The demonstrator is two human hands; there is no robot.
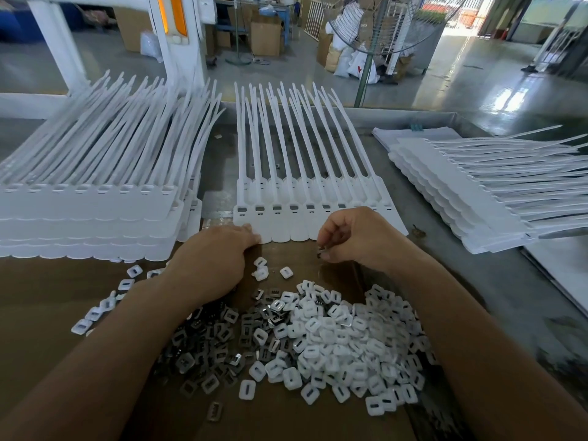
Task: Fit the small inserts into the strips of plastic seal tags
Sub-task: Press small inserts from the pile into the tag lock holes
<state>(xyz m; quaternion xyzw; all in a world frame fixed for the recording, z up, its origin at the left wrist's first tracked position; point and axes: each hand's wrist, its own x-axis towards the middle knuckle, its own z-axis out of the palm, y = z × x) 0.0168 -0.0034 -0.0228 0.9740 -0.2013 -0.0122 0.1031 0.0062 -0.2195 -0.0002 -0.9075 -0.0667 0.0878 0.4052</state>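
Note:
A white strip of seal tags [286, 218] lies flat in front of me, tails pointing away, with dark slots along its heads. My left hand [213, 259] rests flat on the strip's near left edge, fingers straight. My right hand [353, 237] hovers over the strip's right end and pinches a small metal insert [321, 252] between thumb and fingers. Below my hands lies a heap of dark metal inserts [219, 342] beside a heap of white plastic caps [346, 345] on brown cardboard [63, 297].
A tall stack of tag strips [89, 211] stands at the left, another fanned stack [483, 192] at the right. The grey metal table [496, 281] runs to a raised far rim. A standing fan [375, 33] and boxes are on the floor beyond.

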